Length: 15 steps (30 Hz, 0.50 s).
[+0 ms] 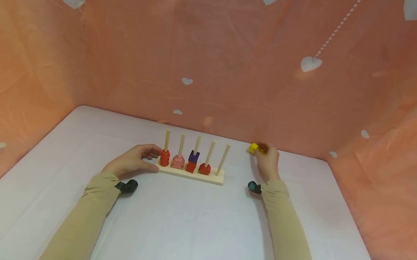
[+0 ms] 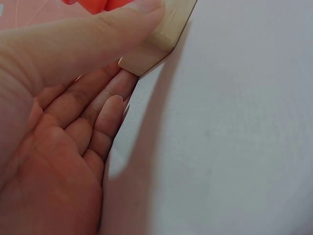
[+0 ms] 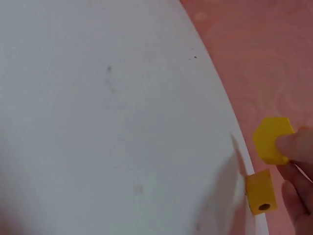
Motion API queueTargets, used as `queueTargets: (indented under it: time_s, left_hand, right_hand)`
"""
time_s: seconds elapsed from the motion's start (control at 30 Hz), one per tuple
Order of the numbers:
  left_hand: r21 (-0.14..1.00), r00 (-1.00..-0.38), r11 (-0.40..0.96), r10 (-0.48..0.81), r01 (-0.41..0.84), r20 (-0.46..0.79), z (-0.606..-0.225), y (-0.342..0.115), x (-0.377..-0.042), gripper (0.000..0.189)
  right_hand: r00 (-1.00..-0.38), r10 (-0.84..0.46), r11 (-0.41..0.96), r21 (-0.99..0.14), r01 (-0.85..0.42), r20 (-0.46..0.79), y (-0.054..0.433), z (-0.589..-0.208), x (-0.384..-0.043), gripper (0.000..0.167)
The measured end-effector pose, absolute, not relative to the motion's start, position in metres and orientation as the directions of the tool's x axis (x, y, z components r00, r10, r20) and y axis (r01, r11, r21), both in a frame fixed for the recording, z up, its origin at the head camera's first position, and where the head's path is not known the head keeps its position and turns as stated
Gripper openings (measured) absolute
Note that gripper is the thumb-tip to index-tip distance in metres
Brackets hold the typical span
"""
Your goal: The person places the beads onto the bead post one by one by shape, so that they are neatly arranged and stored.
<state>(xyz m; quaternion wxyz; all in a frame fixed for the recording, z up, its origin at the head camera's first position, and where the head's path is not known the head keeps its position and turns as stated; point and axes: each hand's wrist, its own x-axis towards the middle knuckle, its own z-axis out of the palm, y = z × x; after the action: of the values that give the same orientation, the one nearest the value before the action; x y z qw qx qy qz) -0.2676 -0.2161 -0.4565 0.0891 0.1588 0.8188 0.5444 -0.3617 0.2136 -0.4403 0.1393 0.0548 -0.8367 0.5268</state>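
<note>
While our right hand pinches a yellow hexagon block at the bench's far edge, a yellow cube lies just beside its fingers. Our left hand grips the peg board, thumb over its end.

Head view overhead, wrist views close-up
</note>
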Motion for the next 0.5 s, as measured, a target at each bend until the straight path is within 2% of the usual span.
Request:
queueTargets:
  time_s: [0.3, 0.5]
  left_hand:
    - [0.923, -0.941, 0.367, 0.339, 0.120, -0.012, -0.454, -0.215, -0.266, 0.065]
    - [0.923, -0.938, 0.363, 0.347, 0.128, -0.007, -0.455, -0.215, -0.266, 0.063]
  right_hand:
    - [-0.962, 0.037, 0.345, -0.907, -0.242, 0.270, 0.218, -0.433, -0.350, 0.031]
    - [-0.963, 0.002, 0.266, -0.928, -0.260, 0.270, 0.216, -0.416, -0.337, 0.038]
